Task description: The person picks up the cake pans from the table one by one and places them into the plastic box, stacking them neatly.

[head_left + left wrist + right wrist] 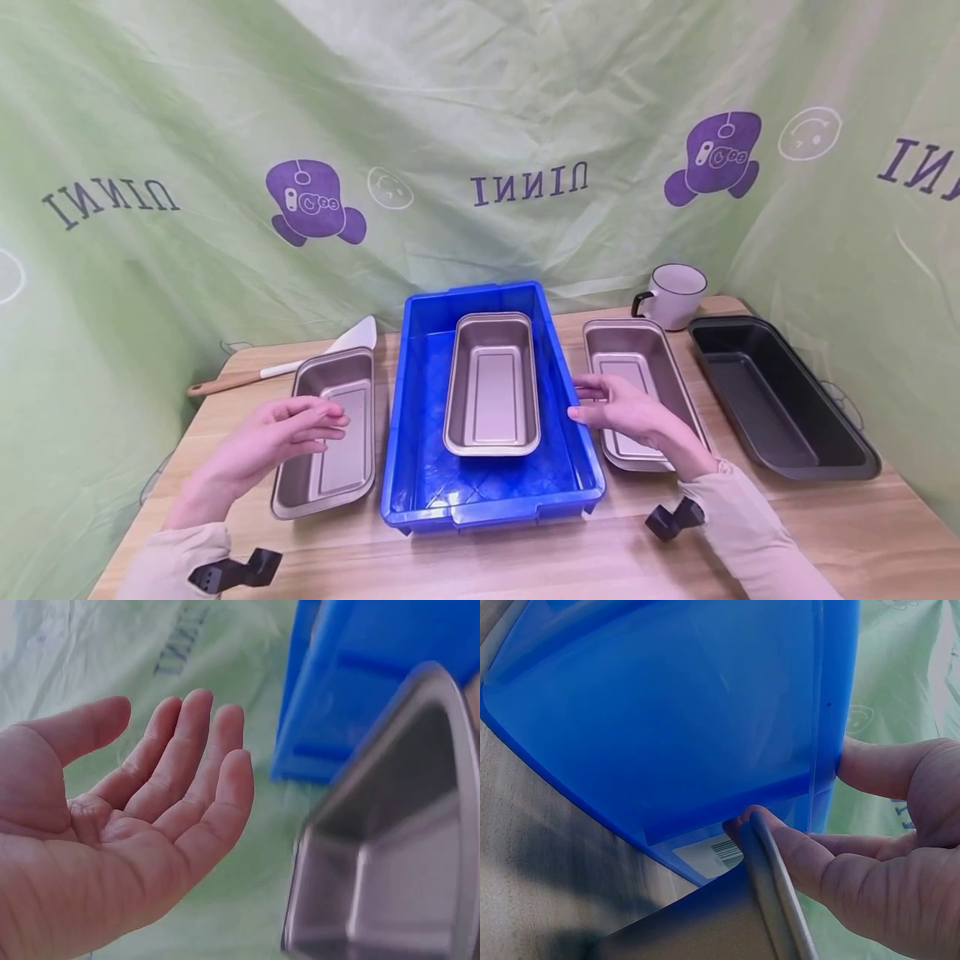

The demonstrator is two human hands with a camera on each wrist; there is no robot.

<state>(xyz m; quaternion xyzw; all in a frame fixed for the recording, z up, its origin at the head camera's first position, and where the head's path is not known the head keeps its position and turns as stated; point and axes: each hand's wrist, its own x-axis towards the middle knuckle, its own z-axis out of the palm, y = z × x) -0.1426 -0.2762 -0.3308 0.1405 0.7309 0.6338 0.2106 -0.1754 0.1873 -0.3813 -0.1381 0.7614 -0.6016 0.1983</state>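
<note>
My left hand hovers palm-up above the left loaf pan, its fingers loosely bent and holding nothing. The left wrist view shows that pan apart from the hand. At the centre stands a blue plastic bin with a bronze loaf pan inside it. My right hand is at the bin's right side. In the right wrist view its thumb meets the bin's rim, and its fingers reach between the bin wall and the right loaf pan. Whether those fingertips touch either is unclear.
A dark loaf pan lies at the far right. A white mug with a black handle stands behind the right pans. At the back left lies a white spatula with a wooden handle. A green printed curtain hangs behind the table.
</note>
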